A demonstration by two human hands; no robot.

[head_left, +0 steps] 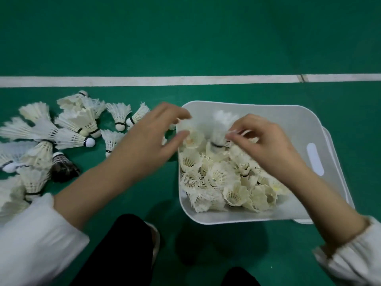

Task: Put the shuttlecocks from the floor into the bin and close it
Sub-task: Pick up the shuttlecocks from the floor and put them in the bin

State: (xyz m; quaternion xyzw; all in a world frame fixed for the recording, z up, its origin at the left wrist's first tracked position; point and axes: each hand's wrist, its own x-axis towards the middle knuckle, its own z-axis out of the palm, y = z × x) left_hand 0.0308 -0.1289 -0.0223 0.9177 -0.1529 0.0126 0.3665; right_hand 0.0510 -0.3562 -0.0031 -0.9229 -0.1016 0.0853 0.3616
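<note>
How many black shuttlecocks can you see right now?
1: the black shuttlecock lies on the floor left of the bin, among white shuttlecocks; more may be hidden underneath.

We wear a white long-sleeved top. Our left sleeve (pixel 35 240) is loose with a plain edge; our right sleeve (pixel 354 254) ends in a gathered, puckered cuff. Both stop well short of the left hand (pixel 144 139) and right hand (pixel 268 149). Black trousers (pixel 115 250) cover our knees.
</note>
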